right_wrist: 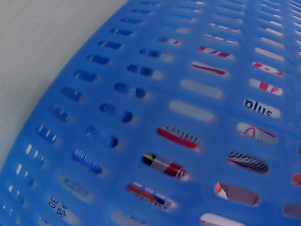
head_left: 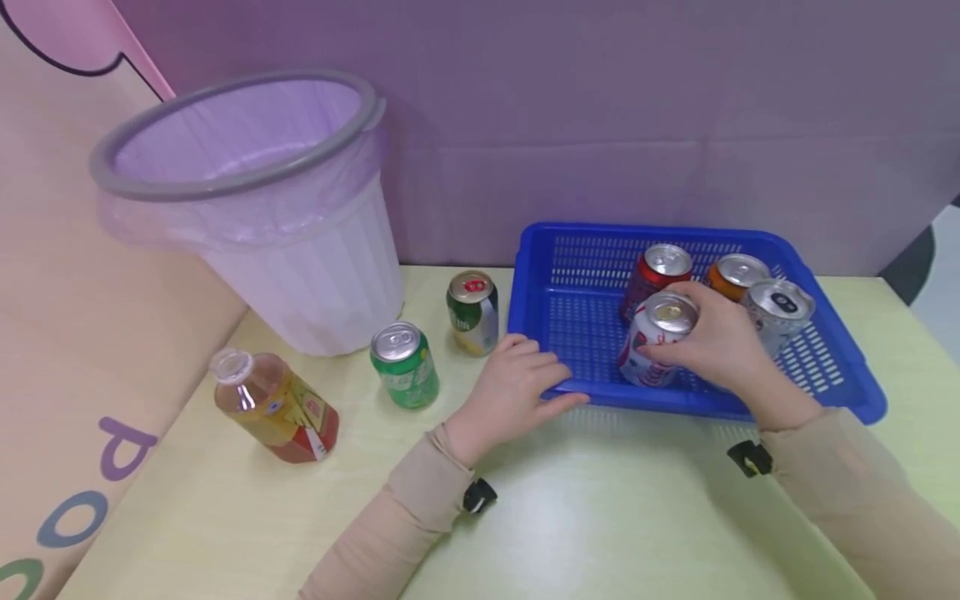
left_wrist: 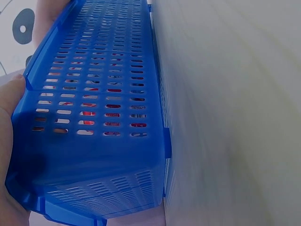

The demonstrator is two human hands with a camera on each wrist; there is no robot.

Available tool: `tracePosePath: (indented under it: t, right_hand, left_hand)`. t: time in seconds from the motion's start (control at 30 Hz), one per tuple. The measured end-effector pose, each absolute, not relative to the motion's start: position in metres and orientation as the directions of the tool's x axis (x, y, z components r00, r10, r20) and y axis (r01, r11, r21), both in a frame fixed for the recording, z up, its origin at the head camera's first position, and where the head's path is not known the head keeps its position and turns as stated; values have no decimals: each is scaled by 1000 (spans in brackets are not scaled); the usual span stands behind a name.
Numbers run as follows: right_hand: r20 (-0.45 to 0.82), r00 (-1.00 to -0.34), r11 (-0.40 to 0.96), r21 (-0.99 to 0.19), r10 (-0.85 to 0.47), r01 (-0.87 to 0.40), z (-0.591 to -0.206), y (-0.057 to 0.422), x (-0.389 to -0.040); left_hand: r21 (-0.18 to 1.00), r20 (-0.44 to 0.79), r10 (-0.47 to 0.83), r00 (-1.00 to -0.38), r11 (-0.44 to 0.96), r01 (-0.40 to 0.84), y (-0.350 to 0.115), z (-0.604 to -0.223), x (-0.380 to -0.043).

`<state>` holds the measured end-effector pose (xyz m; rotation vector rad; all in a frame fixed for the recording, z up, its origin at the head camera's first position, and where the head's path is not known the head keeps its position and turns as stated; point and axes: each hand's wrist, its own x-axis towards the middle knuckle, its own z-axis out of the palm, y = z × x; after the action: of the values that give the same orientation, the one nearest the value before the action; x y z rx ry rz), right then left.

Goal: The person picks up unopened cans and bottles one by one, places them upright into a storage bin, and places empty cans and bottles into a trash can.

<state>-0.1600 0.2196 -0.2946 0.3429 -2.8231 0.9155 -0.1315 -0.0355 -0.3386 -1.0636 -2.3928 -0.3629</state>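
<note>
In the head view my right hand [head_left: 723, 337] grips a white and red soda can [head_left: 651, 350] from above, inside the front of the blue plastic basket [head_left: 840, 354]. A red can [head_left: 643, 279], an orange can [head_left: 731, 275] and a pale grey can [head_left: 780, 312] stand round that hand in the basket. My left hand [head_left: 517, 387] holds the basket's front left corner, thumb along the front rim. The left wrist view shows this thumb [left_wrist: 11, 94] on the rim. Through the slots of the basket wall [right_wrist: 155, 108], the right wrist view shows parts of printed cans.
Left of the basket stand a dark green and gold can [head_left: 472, 317], a green can [head_left: 405, 367] and a plastic bottle [head_left: 277, 408] with reddish liquid. Behind them is a white bin [head_left: 315, 283] with a clear liner. A purple partition [head_left: 600, 117] rises behind the table [head_left: 600, 517].
</note>
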Motion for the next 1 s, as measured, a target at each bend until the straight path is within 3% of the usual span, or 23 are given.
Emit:
tracePosePath:
  t: [0.3,1.0]
  right_hand:
    - [261,-953,810,-519,-154,-273,-296,219,-163]
    - [192,-974,830,-518,-122,-207,-299,219,-163]
  left_hand:
    - [39,551,614,-566,658,752,-35,-340,-131]
    - [40,536,613,-580,668,743,-35,-340,-131]
